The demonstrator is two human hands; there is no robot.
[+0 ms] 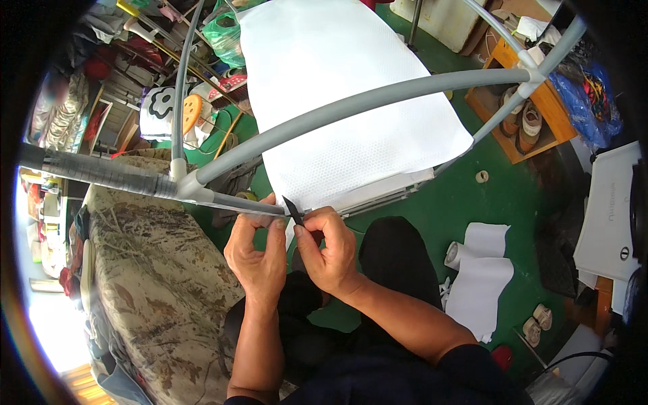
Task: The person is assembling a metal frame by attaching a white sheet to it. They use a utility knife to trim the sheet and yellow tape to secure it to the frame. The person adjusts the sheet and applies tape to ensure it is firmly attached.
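Both hands, left hand (258,255) and right hand (329,251), pinch black strip (293,210) against grey tube (236,202)

Green floor (432,209) carries the lot. Roll of white sheet (476,270), partly unrolled, at 4 o'clock. Small tape ring (482,177) at 3 o'clock, near the roll but apart. Pair of small shoes (536,322) at 5 o'clock. Red lump (501,356) just beside them, kind unclear. Wooden rack (540,115) with shoes at 2 o'clock.
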